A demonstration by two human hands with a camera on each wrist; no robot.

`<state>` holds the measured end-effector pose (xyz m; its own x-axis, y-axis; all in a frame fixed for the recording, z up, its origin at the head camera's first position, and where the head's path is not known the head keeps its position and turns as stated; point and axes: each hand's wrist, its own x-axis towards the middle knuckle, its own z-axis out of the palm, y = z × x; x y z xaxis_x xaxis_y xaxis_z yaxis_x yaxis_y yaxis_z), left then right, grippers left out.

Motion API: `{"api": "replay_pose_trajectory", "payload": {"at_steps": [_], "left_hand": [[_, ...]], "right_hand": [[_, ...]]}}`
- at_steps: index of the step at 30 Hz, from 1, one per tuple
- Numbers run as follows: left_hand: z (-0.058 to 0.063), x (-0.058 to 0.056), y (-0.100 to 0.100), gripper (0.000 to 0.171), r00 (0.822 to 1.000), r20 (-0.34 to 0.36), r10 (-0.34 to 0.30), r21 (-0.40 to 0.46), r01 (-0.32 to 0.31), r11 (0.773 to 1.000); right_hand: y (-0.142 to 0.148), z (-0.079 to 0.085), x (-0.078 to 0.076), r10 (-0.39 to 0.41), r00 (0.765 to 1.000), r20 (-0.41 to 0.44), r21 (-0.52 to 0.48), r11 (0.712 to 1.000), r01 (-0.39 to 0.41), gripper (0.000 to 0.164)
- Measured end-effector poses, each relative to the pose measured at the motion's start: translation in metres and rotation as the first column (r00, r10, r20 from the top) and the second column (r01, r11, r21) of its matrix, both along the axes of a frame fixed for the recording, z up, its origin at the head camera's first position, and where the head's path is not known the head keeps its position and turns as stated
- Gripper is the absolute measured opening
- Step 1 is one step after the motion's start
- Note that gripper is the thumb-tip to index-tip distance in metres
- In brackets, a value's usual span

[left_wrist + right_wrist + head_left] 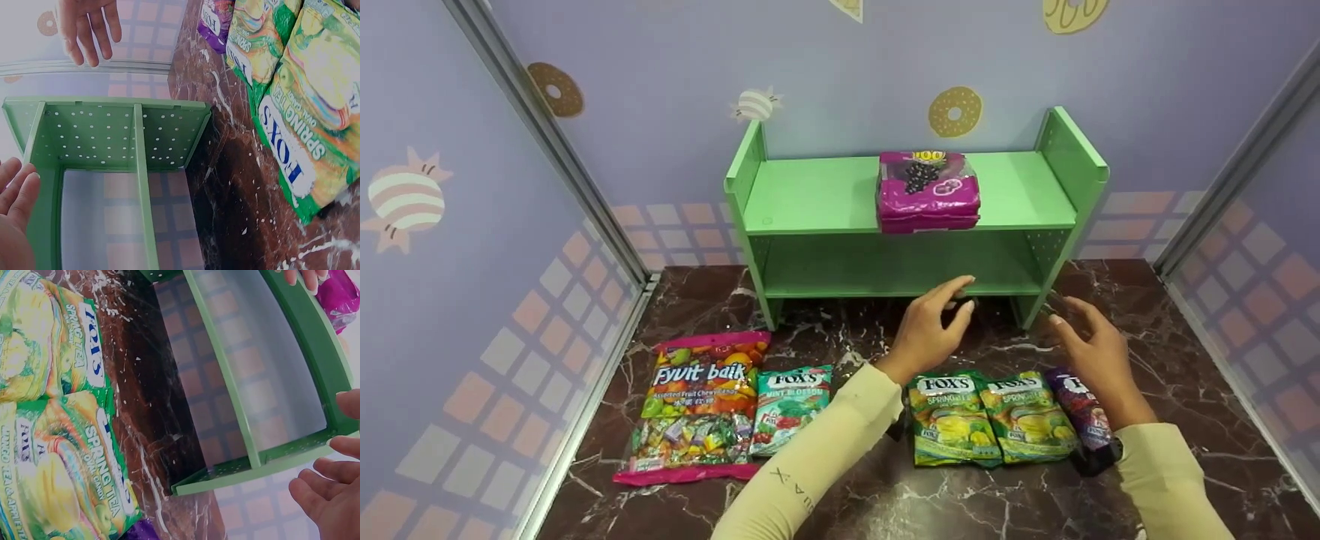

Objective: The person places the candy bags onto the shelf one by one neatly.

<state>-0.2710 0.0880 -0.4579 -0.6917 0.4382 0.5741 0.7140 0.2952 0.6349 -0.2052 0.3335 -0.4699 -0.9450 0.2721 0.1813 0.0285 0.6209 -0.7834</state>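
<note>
The big candy bag [697, 409] on the left is reading "Fyvit baik, Assorted Fruit Chewy Candy", the teal bag [793, 412] right beside it is saying "FOX'S Mint Blossom", and two yellow-green bags [956, 424] are both showing "FOX'S Spring Tea". A purple Fox's bag [1086, 405] is lying next to those, partly hidden by my right wrist. The purple pack [928, 195] with grapes on it is sitting on the green shelf's [817, 191] top board. I'm holding nothing: my left hand [930, 330] is hovering before the lower board, my right hand [1099, 352] near the shelf's right side, fingers loosely bent, thumbs apart.
</note>
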Motion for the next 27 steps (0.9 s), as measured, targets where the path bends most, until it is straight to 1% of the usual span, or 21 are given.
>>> {"api": "replay_pose_trajectory", "payload": {"at_steps": [3, 11, 18, 27], "left_hand": [[-0.004, 0.001, 0.001, 0.039, 1.000, 0.010, -0.009, 0.006, 0.009, 1.000], [-0.011, 0.004, 0.002, 0.039, 0.998, 0.056, -0.008, 0.012, 0.008, 1.000], [-0.018, 0.006, 0.006, 0.040, 0.996, 0.090, -0.020, 0.015, 0.018, 1.000], [-0.025, 0.011, 0.012, 0.040, 0.995, 0.097, -0.025, -0.013, 0.026, 1.000]], "right_hand": [[0.003, -0.004, 0.002, 0.004, 1.000, 0.010, -0.003, 1.000, -0.004, 0.058], [0.010, -0.013, 0.008, 0.029, 0.997, 0.067, -0.027, 0.999, -0.027, 0.063], [0.017, -0.023, 0.011, 0.011, 0.995, 0.094, -0.032, 0.999, -0.008, 0.064], [0.026, -0.034, 0.016, -0.001, 0.987, 0.163, -0.020, 1.000, 0.004, 0.067]]}}
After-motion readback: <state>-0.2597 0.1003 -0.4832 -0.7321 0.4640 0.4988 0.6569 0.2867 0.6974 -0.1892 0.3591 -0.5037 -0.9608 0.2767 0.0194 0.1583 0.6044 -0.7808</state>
